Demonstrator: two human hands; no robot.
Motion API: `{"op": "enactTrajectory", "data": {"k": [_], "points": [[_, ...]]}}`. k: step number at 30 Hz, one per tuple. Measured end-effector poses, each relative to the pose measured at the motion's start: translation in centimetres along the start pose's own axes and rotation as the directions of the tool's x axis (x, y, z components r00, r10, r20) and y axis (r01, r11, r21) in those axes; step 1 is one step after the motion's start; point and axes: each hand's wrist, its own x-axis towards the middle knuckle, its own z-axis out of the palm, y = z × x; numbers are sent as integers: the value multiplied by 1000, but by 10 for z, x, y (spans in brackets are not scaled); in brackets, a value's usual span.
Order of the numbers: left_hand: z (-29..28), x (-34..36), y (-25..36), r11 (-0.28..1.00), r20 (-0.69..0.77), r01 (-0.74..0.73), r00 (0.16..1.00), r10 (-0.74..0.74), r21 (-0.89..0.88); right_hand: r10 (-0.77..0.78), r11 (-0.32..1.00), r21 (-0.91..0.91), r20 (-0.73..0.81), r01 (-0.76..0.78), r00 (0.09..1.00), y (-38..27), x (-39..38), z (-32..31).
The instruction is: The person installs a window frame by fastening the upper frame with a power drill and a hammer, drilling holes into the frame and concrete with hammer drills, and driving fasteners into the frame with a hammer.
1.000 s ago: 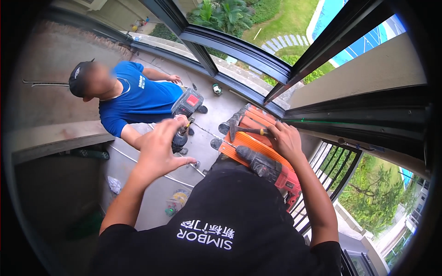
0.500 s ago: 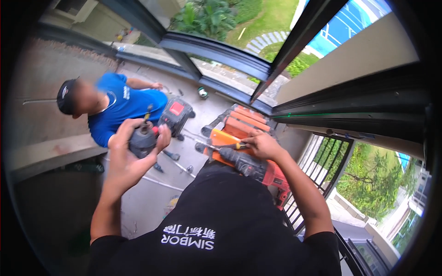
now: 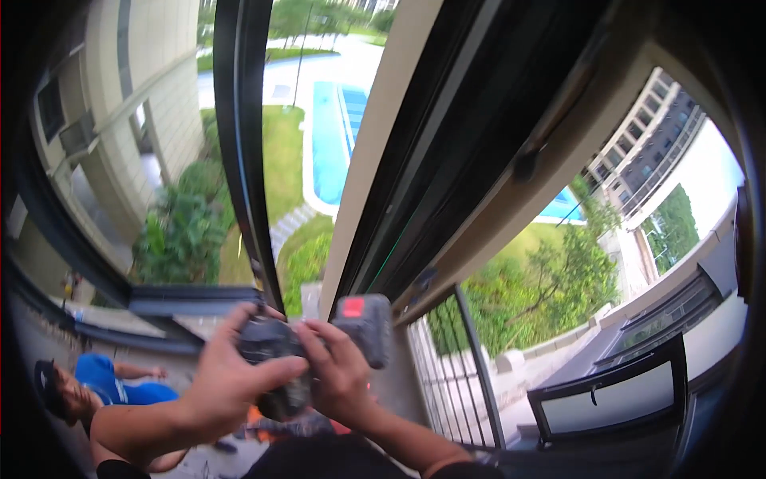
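Note:
A black cordless drill (image 3: 270,342) is raised in front of me by the window frames. My left hand (image 3: 227,375) is closed around its body, with the thumb across the near side. Against the other side presses my right hand (image 3: 341,374), fingers curled at the grip. The grey battery pack (image 3: 363,329) with a red patch sticks out beyond my right hand's knuckles. A thin bit seems to point upward past my left fingertips, but blur hides its tip.
A dark upright window post (image 3: 243,152) and a thick dark frame (image 3: 431,136) rise just beyond the drill. A person in blue (image 3: 140,391) is low at the left. Behind my hands are orange pieces (image 3: 259,427). A barred railing (image 3: 455,375) stands to the right.
My view has swung up and right toward the windows. My right hand has left the orange rack and yellow-handled tool and now grips the drill with my left hand. The drill has turned.

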Motion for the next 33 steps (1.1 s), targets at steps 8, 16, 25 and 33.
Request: {"op": "enactTrajectory", "data": {"k": [8, 16, 25, 33], "points": [[126, 98, 45, 923, 508, -355, 828, 238, 146, 268, 960, 134, -200, -244, 942, 47, 45, -184], [203, 291, 190, 358, 138, -623, 604, 785, 695, 199, 977, 142, -347, -159, 917, -12, 280, -356], [219, 309, 188, 380, 183, -658, 621, 762, 650, 118, 954, -226, -322, -198, 939, -11, 414, -373], [216, 308, 189, 360, 177, -645, 614, 769, 674, 63, 961, -234, -321, -144, 945, -7, 419, -368]]}}
